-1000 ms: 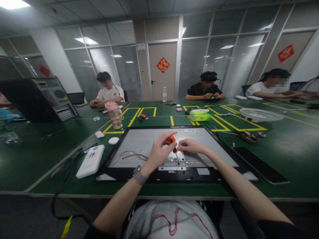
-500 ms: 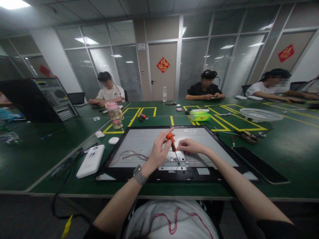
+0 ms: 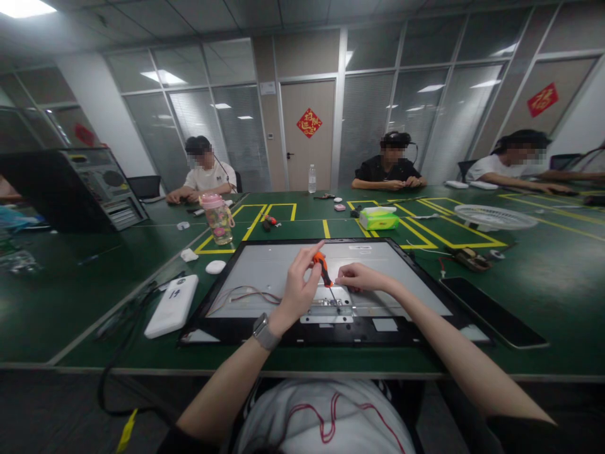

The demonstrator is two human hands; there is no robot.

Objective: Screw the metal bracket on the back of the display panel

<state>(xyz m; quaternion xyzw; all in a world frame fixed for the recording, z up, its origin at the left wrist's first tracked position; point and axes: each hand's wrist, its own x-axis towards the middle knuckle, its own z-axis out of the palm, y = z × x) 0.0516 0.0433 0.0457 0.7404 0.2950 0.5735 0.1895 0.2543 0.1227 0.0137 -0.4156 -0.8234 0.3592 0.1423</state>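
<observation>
A flat display panel (image 3: pixel 255 265) with a black frame lies back side up in front of me. My left hand (image 3: pixel 301 280) grips an orange and black screwdriver (image 3: pixel 324 270) by its handle, index finger stretched out past it. The screwdriver leans, and its tip meets the metal bracket (image 3: pixel 326 320) near the panel's close edge. On the right of the shaft, my right hand (image 3: pixel 362 277) is closed, its fingertips curled low over the panel; what they hold, if anything, is hidden. Thin wires (image 3: pixel 246 292) run across the panel to the left of the bracket.
A white power bank (image 3: pixel 172 307) and cables lie left of the panel, a black phone (image 3: pixel 491 312) right. Behind stand a pink-lidded bottle (image 3: pixel 217 219) and a green tissue pack (image 3: pixel 379 219). A computer case (image 3: pixel 70 189) stands far left. Several people sit across the table.
My left hand and the screwdriver handle have shifted very slightly left, while the tip stays at the bracket. The right hand is almost unmoved.
</observation>
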